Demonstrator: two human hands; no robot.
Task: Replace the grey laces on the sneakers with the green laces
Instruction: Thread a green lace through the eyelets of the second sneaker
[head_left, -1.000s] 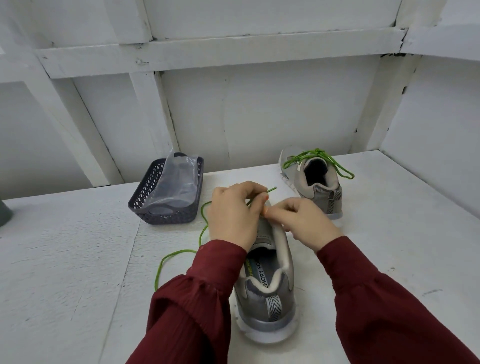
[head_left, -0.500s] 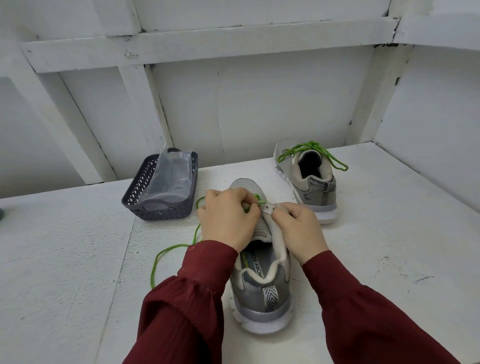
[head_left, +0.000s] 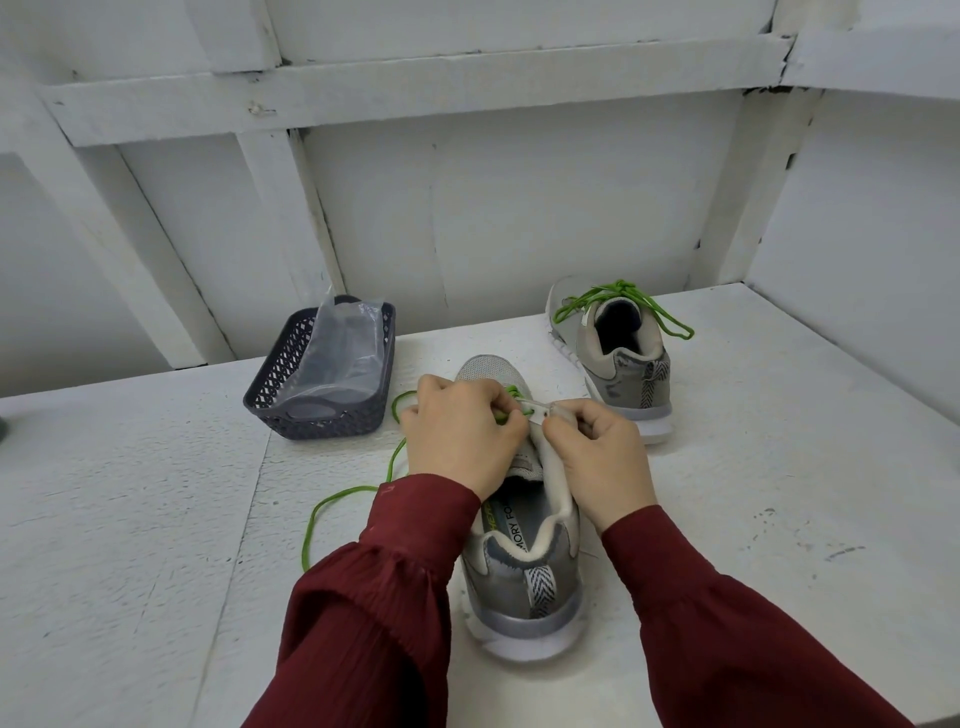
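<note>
A grey sneaker (head_left: 524, 587) stands in front of me, heel toward me, toe pointing away. My left hand (head_left: 460, 436) pinches the green lace (head_left: 332, 512) over the sneaker's eyelets; the lace's loose end trails off to the left across the table. My right hand (head_left: 597, 457) grips the sneaker's right eyelet flap and collar edge. The two hands hide most of the lacing area. A second grey sneaker (head_left: 618, 358) stands at the back right, laced with a tied green lace (head_left: 623, 296).
A dark grey plastic basket (head_left: 322, 410) holding a clear plastic bag (head_left: 343, 343) sits at the back left. The white table (head_left: 130, 519) ends at white wall panels behind and on the right. A dark object shows at the far left edge.
The view has shifted so the near sneaker's toe shows. My left hand has drawn the lace's tip down to the eyelets; my right hand has moved down onto the flap.
</note>
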